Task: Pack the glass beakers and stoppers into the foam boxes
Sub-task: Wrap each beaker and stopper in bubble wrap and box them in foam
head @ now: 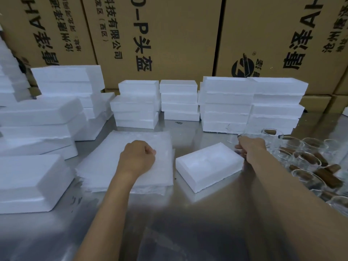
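Note:
An open white foam box lies tilted on the metal table, its hollow facing up. Left of it is a stack of thin foam sheets. My left hand rests on that stack with curled fingers and seems to pinch the top sheet. My right hand reaches just past the box's far right corner and grips a clear glass beaker, which is hard to make out. Several more glass beakers with brown stoppers in and among them crowd the table at the right.
Stacks of closed foam boxes line the back of the table, with more stacks at the left. Large cardboard cartons form a wall behind. Bare metal table shows between my arms.

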